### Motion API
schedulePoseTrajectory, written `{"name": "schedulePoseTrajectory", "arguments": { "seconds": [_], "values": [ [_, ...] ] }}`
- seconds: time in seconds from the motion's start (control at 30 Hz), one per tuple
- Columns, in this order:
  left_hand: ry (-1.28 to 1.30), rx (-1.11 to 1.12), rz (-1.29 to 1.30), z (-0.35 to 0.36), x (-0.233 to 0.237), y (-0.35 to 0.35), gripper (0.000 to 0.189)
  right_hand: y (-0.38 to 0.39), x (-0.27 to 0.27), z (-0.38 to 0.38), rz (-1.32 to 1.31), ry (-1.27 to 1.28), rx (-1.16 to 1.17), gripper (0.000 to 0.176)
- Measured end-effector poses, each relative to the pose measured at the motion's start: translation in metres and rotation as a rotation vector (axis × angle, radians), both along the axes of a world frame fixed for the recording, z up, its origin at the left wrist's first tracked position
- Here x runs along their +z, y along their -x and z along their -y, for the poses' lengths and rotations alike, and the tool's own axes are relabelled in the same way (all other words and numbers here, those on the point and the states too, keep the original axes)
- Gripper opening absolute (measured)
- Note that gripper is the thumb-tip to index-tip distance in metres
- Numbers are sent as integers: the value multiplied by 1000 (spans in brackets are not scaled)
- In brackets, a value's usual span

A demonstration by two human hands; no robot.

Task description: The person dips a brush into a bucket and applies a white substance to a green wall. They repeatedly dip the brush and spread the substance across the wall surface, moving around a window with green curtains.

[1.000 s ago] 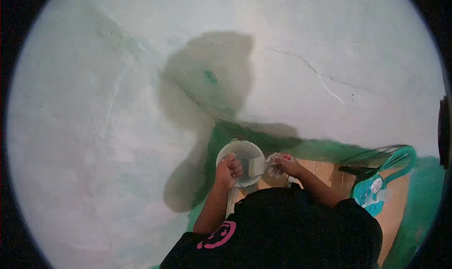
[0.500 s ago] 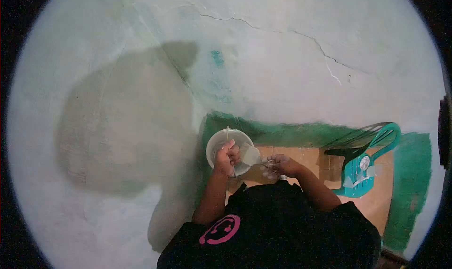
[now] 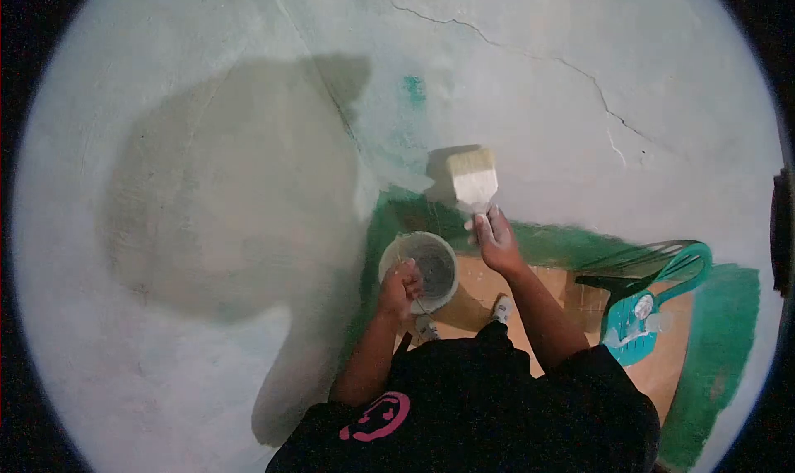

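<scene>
A wide flat brush (image 3: pixel 474 179) with pale bristles pointing up is held by its handle in my right hand (image 3: pixel 495 238), close to the wall. My left hand (image 3: pixel 401 286) is closed around the thin handle of a pale bucket (image 3: pixel 451 295), which hangs at the left of the floor area. The bucket's inside looks grey; how full it is I cannot tell. Behind the brush is the whitish wall (image 3: pixel 563 167), with a faint green patch left of the bristles.
A green plastic chair (image 3: pixel 633 340) stands at the right with a white round item and clear items on its seat. A green painted band (image 3: pixel 538 237) runs along the wall's bottom. My feet show on the orange tiled floor (image 3: pixel 530 283). A crack crosses the upper wall.
My right hand has lifted the brush up from the bucket's rim to the wall, bristles now upward. The bucket, still in my left hand, sits slightly lower and further right in view.
</scene>
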State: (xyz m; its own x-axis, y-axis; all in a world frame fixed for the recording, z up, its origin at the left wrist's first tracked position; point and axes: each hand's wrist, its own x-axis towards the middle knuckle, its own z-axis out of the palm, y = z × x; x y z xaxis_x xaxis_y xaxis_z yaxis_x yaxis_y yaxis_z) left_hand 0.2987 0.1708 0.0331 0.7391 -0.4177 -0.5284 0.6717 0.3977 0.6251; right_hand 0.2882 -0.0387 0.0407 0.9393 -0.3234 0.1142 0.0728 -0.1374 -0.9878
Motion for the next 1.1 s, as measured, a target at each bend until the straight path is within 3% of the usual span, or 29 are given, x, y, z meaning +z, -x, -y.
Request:
{"name": "schedulePoseTrajectory", "arguments": {
  "seconds": [0.03,0.1,0.17,0.23,0.3,0.4,0.47,0.53,0.6,0.67,0.77,0.8,0.83,0.9,0.97,1.0,1.1],
  "values": [
    [15,-14,-9,-2,-5,2,20,-9,-10,1,1,-6,3,25],
    [29,-25,-16,-2,-9,6,19,-32,-59,5,-33,391,-136,25],
    [-14,-7,-82,-2,-8,12,19,-36,-168,7,258,961,-240,24],
    [27,-5,-87,-7,-13,20,18,-18,-217,-9,-191,591,-231,22],
    [66,-2,-91,-12,-16,19,17,-15,-251,-1,-772,-599,-41,16],
    [26,10,-105,-23,-16,26,16,-23,-179,-18,-828,-677,-204,15],
    [122,12,-102,-30,-26,27,18,-45,-120,-16,-731,-801,-176,18],
    [64,26,-110,-29,-22,27,18,-66,-78,-3,-535,-1020,-4,17],
    [6,40,-112,-29,-19,25,18,-55,12,-17,-318,-1156,3,19],
    [5,-15,-93,-31,-18,25,19,-28,75,-32,-217,-1034,89,19],
    [78,-84,27,-36,-36,25,20,-13,72,-38,-45,-748,129,21],
    [81,-81,28,-36,-38,24,20,-14,59,-37,31,-586,85,24],
    [99,-44,-23,-35,-35,23,20,-21,36,-36,84,-577,8,21],
    [115,-6,-79,-33,-27,23,20,-34,-48,-17,71,-392,-67,19],
    [56,-18,-112,-32,-19,22,19,-38,-122,3,177,270,-179,16],
    [56,-16,-115,-32,-22,21,19,-39,-178,21,174,270,-176,16],
    [126,-35,-95,-32,-30,21,19,-17,-345,37,-200,544,401,14]
  ]
}}
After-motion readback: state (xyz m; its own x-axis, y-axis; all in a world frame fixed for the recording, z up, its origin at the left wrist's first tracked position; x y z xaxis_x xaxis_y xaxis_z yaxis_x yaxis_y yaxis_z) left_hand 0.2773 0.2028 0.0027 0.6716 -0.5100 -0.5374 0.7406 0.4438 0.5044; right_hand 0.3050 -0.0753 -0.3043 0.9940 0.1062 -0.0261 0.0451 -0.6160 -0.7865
